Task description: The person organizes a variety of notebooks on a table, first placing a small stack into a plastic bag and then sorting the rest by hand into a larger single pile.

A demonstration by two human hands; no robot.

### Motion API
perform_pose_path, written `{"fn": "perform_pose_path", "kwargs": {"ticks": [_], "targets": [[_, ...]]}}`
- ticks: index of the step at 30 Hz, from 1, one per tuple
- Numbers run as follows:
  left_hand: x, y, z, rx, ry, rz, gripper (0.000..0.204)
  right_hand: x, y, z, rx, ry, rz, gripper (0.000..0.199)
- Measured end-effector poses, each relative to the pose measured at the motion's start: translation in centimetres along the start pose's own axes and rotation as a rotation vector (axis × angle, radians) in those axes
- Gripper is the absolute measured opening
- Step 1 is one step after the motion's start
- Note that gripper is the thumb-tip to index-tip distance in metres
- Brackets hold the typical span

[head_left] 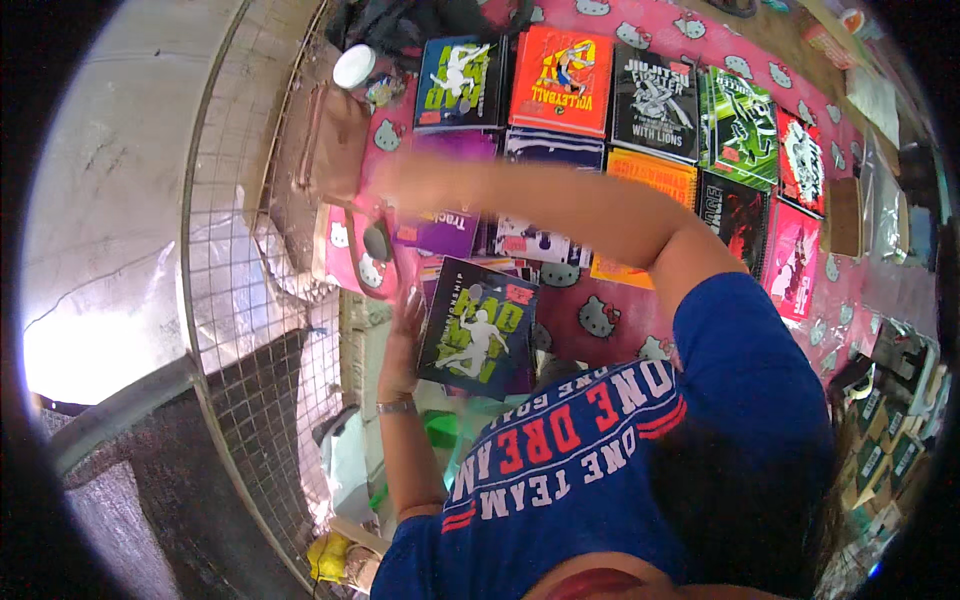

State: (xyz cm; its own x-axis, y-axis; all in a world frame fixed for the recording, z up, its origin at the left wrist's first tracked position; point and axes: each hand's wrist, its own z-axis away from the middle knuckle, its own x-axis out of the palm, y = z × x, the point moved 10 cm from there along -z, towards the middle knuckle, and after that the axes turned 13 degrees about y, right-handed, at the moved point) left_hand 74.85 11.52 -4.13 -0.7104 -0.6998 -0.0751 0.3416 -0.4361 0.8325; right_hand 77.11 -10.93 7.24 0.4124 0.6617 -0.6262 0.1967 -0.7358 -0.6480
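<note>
My left hand point(403, 335) grips the left edge of a dark notebook point(478, 330) with a white player figure and green lettering on its cover. Other notebooks show beneath its upper edge, close to my chest. Across the table reaches my right arm; its hand point(415, 185) is smeared by motion above a purple notebook point(440, 235), and its fingers cannot be made out. Near that hand lies a dark oval object point(376, 243).
A pink cloth with cat faces point(598, 318) covers the table. Stacks of notebooks stand in rows, including an orange-red one point(562, 80), a black one point(655, 105) and a green one point(738, 125). A white round lid point(354, 67) sits far left, beside wire mesh point(225, 250).
</note>
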Motion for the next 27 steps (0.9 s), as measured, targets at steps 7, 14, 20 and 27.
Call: {"fn": "perform_pose_path", "kwargs": {"ticks": [7,14,20,27], "targets": [[1.7,-1.9,4.2,0.229,0.008,-0.132,0.07,-22.0,26.3,15.5,0.38,0.275,0.667,0.055],[-5.5,-5.9,5.8,0.222,0.382,0.119,0.068,-27.4,17.9,11.2,0.521,0.471,0.672,0.076],[3.6,-15.4,8.1,-0.381,0.029,1.238,0.081,-26.1,2.3,8.3,0.271,0.352,0.361,0.066],[1.0,-17.0,4.5,-0.351,0.189,1.147,0.077,-16.9,-12.1,6.8,-0.125,0.17,-0.129,0.044]]}}
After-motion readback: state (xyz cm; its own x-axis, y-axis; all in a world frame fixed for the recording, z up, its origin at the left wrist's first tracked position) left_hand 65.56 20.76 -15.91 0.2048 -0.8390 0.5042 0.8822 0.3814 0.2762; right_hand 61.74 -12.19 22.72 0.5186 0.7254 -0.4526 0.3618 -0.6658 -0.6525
